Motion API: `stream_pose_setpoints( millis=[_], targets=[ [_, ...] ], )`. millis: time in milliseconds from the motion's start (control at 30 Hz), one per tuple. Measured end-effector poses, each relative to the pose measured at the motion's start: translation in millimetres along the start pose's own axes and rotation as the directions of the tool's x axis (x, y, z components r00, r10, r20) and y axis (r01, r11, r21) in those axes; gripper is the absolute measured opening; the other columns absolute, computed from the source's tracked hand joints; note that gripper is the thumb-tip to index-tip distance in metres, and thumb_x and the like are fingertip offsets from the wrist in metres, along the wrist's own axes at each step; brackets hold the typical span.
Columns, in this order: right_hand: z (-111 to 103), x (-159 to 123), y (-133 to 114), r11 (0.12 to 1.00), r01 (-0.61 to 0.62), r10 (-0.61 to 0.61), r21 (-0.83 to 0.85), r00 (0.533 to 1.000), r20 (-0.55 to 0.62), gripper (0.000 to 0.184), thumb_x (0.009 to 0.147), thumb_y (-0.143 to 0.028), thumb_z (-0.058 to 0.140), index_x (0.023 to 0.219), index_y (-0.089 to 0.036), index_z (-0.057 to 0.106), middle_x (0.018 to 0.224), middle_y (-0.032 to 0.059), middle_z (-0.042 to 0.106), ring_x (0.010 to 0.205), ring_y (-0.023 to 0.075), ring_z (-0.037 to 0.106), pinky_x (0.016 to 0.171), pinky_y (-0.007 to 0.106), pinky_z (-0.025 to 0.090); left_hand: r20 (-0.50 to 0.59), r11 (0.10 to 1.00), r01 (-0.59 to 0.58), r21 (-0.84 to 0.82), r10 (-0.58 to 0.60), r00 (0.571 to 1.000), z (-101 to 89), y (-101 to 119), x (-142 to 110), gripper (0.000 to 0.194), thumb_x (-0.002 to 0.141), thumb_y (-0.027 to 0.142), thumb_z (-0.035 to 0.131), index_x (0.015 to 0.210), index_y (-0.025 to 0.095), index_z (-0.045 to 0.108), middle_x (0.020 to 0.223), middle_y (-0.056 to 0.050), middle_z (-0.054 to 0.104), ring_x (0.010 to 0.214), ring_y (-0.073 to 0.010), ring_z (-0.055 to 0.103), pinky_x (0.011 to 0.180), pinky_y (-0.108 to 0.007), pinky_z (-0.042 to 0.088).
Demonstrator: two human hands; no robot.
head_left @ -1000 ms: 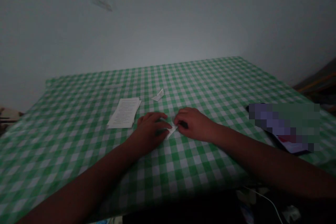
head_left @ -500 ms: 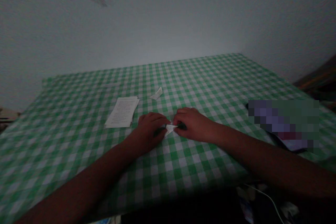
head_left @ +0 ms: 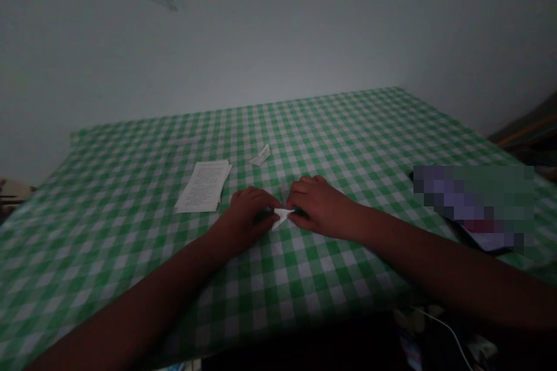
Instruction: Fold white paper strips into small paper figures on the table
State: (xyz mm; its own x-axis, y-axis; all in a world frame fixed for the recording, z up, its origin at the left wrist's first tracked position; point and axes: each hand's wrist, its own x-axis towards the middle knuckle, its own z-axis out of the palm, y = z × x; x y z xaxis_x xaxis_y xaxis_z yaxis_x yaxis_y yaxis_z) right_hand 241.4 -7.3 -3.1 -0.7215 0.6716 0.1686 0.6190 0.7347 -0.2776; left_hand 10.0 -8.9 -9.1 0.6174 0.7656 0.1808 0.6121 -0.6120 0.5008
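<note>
A small folded piece of white paper (head_left: 282, 217) lies between my fingers near the table's front. My left hand (head_left: 250, 217) pinches its left side between thumb and fingers. From the other side my right hand (head_left: 319, 207) pinches the right end. Part of the paper is hidden under the fingertips, with a pointed corner showing toward me. Beyond my hands rests a small folded paper shape (head_left: 261, 155), like a little boat. To the left of my left hand is a short stack of printed paper sheets (head_left: 202, 186), slightly fanned.
A green and white checked cloth (head_left: 339, 133) covers the table. At the right lies a flat dark-edged device (head_left: 470, 208), its face blurred out. A pale wall (head_left: 278, 29) stands behind the table. Below the front edge a white cable (head_left: 448, 327) hangs among dim items.
Both hands keep their pinch on the folded paper in nearly the same place. The left fingertips have shifted slightly to the right, closer to the right hand.
</note>
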Motion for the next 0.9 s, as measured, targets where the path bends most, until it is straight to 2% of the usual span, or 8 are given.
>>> stream_pose_setpoints(
  millis=[200, 400, 767, 900],
  targets=[
    [-0.2, 0.5, 1.2, 0.991, 0.055, -0.053, -0.120, 0.998, 0.019, 0.018, 0.094, -0.032, 0.059, 0.100, -0.017, 0.067, 0.101, 0.0078, 0.063, 0.097, 0.0243, 0.051, 0.082, 0.040, 0.032, 0.008, 1.000, 0.023, -0.012, -0.023, 1.000, -0.8, -0.4, 1.7, 0.011, 0.089, 0.024, 0.060, 0.099, 0.023, 0.066, 0.096, -0.002, 0.069, 0.100, -0.0229, 0.058, 0.094, -0.044, 0.041],
    [2.5, 1.3, 2.2, 0.990, 0.049, -0.047, -0.129, 0.999, 0.018, 0.021, 0.096, -0.034, 0.056, 0.099, -0.017, 0.068, 0.099, 0.0070, 0.063, 0.095, 0.0236, 0.051, 0.082, 0.040, 0.032, 0.011, 1.000, 0.027, -0.008, -0.027, 1.000, -1.0, -0.8, 0.8, 0.013, 0.090, 0.025, 0.059, 0.101, 0.024, 0.065, 0.099, -0.002, 0.069, 0.102, -0.0224, 0.058, 0.096, -0.044, 0.042],
    [7.7, 2.4, 3.6, 0.993, 0.051, -0.051, -0.107, 0.999, 0.003, 0.025, 0.100, -0.033, 0.050, 0.098, -0.017, 0.068, 0.098, 0.0068, 0.063, 0.095, 0.0231, 0.050, 0.081, 0.039, 0.031, 0.008, 0.997, -0.057, 0.054, 0.056, 0.998, -0.1, -2.5, -0.1, 0.017, 0.090, 0.023, 0.058, 0.105, 0.024, 0.067, 0.108, -0.003, 0.070, 0.107, -0.0228, 0.058, 0.098, -0.045, 0.040],
    [6.2, 2.7, 2.5, 0.995, 0.041, -0.042, -0.095, 0.999, -0.003, 0.025, 0.101, -0.033, 0.050, 0.098, -0.016, 0.069, 0.098, 0.0073, 0.064, 0.094, 0.0228, 0.050, 0.081, 0.039, 0.031, 0.016, 0.997, -0.043, 0.067, 0.042, 0.999, 0.1, 0.4, -0.2, 0.017, 0.093, 0.029, 0.059, 0.106, 0.025, 0.068, 0.108, -0.003, 0.070, 0.108, -0.0226, 0.058, 0.099, -0.043, 0.039]
  ],
)
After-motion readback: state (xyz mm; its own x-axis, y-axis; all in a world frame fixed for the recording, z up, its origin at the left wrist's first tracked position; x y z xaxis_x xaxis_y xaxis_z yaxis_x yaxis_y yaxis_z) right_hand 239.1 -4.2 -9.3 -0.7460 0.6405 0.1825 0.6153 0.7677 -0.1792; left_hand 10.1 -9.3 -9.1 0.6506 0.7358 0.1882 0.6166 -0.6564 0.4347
